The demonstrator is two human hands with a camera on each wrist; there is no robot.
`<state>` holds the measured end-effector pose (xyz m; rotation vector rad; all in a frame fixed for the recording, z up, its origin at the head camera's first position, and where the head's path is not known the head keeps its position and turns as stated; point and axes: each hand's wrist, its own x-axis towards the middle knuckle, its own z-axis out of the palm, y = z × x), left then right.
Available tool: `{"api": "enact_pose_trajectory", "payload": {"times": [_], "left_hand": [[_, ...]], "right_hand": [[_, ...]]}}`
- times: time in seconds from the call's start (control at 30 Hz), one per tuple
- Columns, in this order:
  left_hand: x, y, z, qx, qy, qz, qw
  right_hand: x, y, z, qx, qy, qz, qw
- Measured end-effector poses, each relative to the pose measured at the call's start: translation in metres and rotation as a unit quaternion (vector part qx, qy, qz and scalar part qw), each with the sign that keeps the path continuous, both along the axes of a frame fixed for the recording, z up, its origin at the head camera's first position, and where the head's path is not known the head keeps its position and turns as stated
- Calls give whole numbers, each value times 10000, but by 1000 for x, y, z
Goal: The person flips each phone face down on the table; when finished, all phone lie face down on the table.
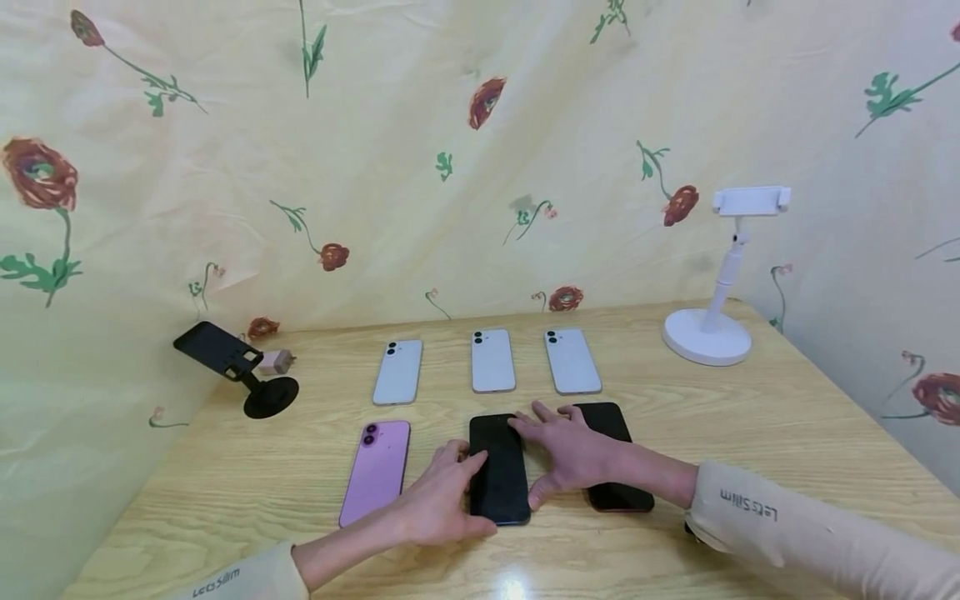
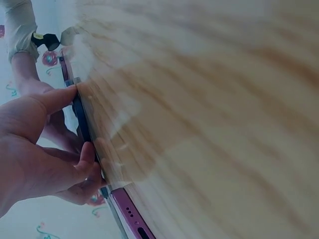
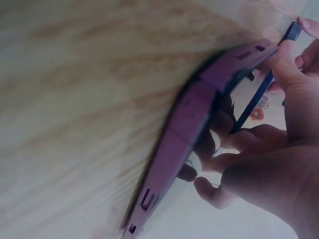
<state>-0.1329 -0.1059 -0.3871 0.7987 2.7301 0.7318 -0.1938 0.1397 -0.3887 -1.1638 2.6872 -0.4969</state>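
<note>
A smartphone with a dark screen (image 1: 501,479) lies face up on the wooden table, between both hands. My left hand (image 1: 438,504) holds its left side, the thumb near the lower corner and the fingers along the edge. On the opposite side, my right hand (image 1: 572,450) spans the right edge, with fingertips by the top corner and thumb by the bottom. Under the right wrist lies another dark-screened phone (image 1: 611,417), partly hidden; its pink frame (image 3: 187,119) shows large in the right wrist view. A purple phone (image 1: 375,475), back up, lies left of the left hand.
Three white phones (image 1: 400,375) lie back up in a row behind. A black phone stand (image 1: 272,397) and a small pink charger (image 1: 276,362) are at the back left. A white stand (image 1: 707,337) rises at the back right, before a flowered cloth (image 1: 390,192).
</note>
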Motion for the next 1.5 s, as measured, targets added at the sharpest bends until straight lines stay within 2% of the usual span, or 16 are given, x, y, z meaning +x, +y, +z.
{"api": "enact_pose_trajectory", "payload": {"times": [0.4, 0.63, 0.87, 1.0, 1.1, 1.17, 1.5], "left_hand": [[4, 0, 4, 6, 172, -95, 9998], [4, -2, 5, 17, 61, -139, 9999], [4, -2, 6, 119, -16, -103, 9999], [2, -3, 6, 547, -272, -220, 9979], [-1, -3, 6, 971, -573, -369, 9929], [-2, -4, 7, 1106, -667, -454, 9906], [-4, -5, 9, 1221, -566, -737, 9882]], "right_hand": [[1, 0, 5, -184, 155, -64, 9997], [0, 0, 9, -368, 143, -29, 9992], [0, -2, 13, -660, 356, 39, 9972], [0, -5, 17, -786, 369, 64, 9962], [1, -7, 19, -853, 337, 74, 9958], [1, -9, 20, -881, 303, 50, 9956], [3, -17, 22, -1049, 240, 63, 9942]]}}
